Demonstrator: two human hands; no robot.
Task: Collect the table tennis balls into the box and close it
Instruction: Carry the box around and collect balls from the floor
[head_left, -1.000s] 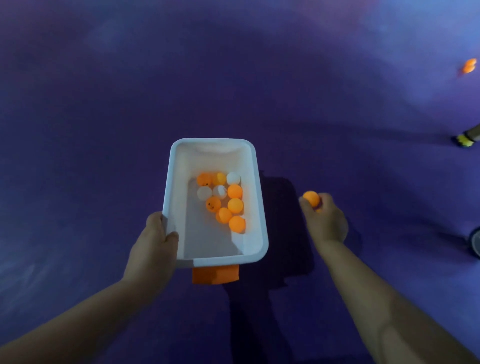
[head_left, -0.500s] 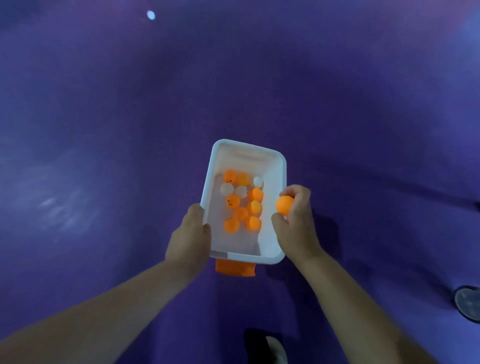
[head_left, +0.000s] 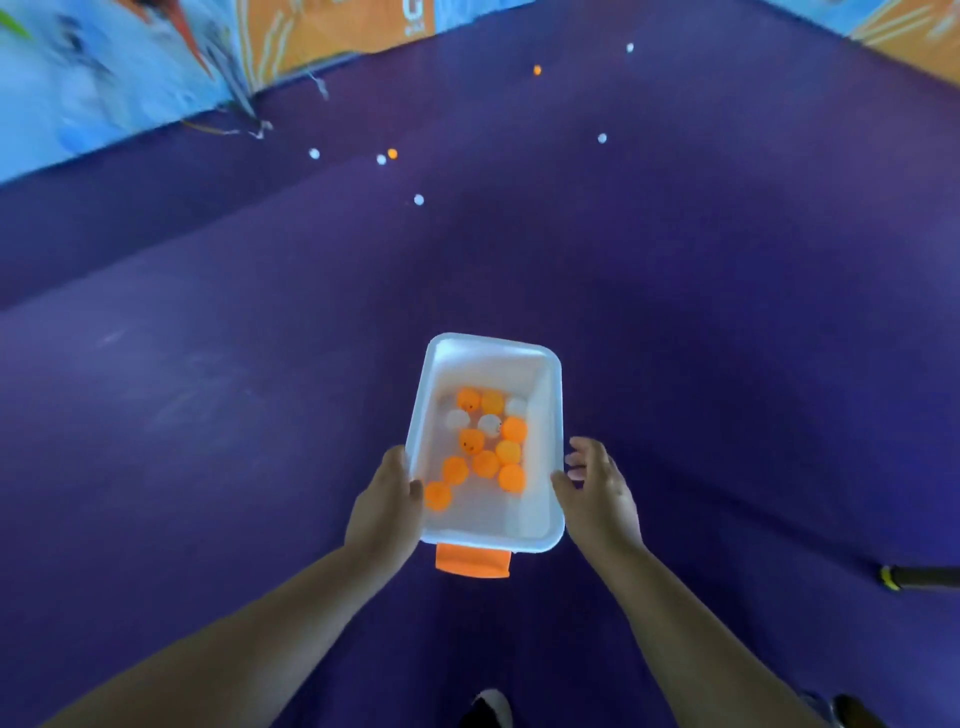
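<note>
- The white box (head_left: 551, 395) sits just below frame centre, carried above the purple floor (head_left: 208, 415) with no lid on it; an orange latch (head_left: 472, 564) hangs at its 6 o'clock end.
- The left hand (head_left: 384, 509) grips the box rim at 8 o'clock, thumb hooked inside.
- The right hand (head_left: 597, 493) is beside the rim at 4 o'clock, fingers loosely spread and empty; whether it touches the rim I cannot tell.
- About a dozen orange and white balls (head_left: 483, 441) lie loose inside the box.
- Stray balls (head_left: 418, 199) dot the floor well away at 11 to 1 o'clock.
- Risks, as I judge them: a one-sided grip could tilt the box and spill balls while walking; light balls may bounce out if dropped in from high; no lid is in view.
</note>
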